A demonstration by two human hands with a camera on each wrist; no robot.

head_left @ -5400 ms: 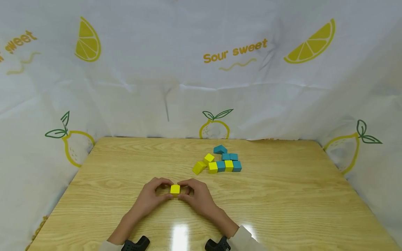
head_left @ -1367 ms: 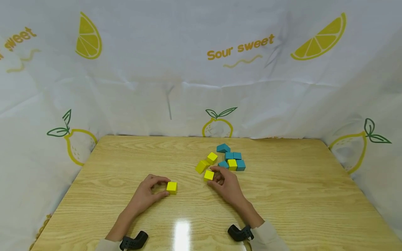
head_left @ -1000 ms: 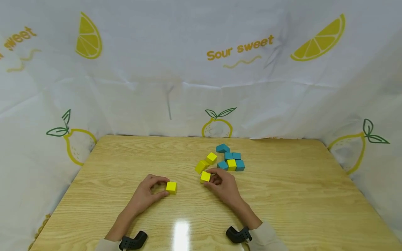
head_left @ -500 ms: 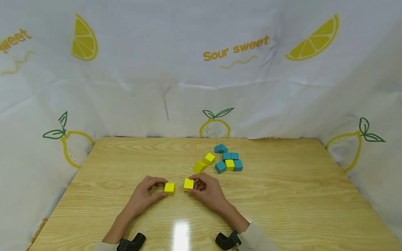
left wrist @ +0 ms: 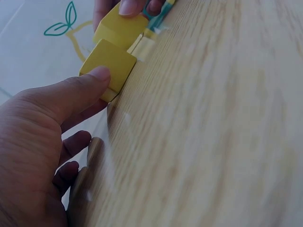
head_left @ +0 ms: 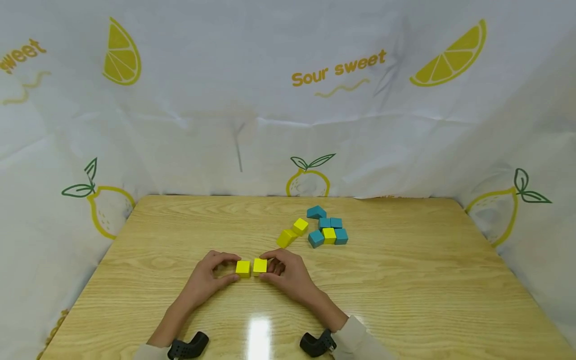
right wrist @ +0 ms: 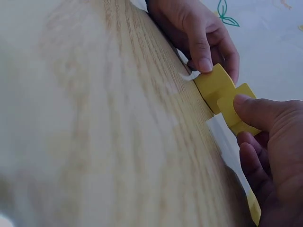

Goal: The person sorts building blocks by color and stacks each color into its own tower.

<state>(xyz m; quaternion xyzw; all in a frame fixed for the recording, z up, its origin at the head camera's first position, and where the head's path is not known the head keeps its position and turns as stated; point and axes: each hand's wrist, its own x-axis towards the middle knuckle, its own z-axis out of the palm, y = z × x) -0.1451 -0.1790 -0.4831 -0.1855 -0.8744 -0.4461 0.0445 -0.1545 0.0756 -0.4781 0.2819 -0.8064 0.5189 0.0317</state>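
Observation:
In the head view my left hand (head_left: 204, 276) pinches a yellow cube (head_left: 243, 269) between thumb and fingers, and the cube sits on the wooden table (head_left: 405, 290). Facing it, my right hand (head_left: 292, 275) pinches a second yellow cube (head_left: 260, 266), a narrow gap apart from the first. The left wrist view shows the left thumb on the near face of the first cube (left wrist: 113, 64), with the second cube (left wrist: 118, 28) beyond it. From the right wrist, the second cube (right wrist: 236, 109) partly overlaps the first (right wrist: 213, 85) and is close over the tabletop.
Behind the hands lie a yellow block (head_left: 285, 238) and a yellow cube (head_left: 300, 227), close together. Right of them several blue blocks (head_left: 316, 238) cluster around one yellow cube (head_left: 329, 236), with a blue angled block (head_left: 317, 212) at the back. A lemon-print sheet (head_left: 202, 150) hangs behind the table.
My right hand has taken a yellow cube from the front row of the cluster and brought it left beside the left hand's cube. The blue block next to that spot has turned slightly.

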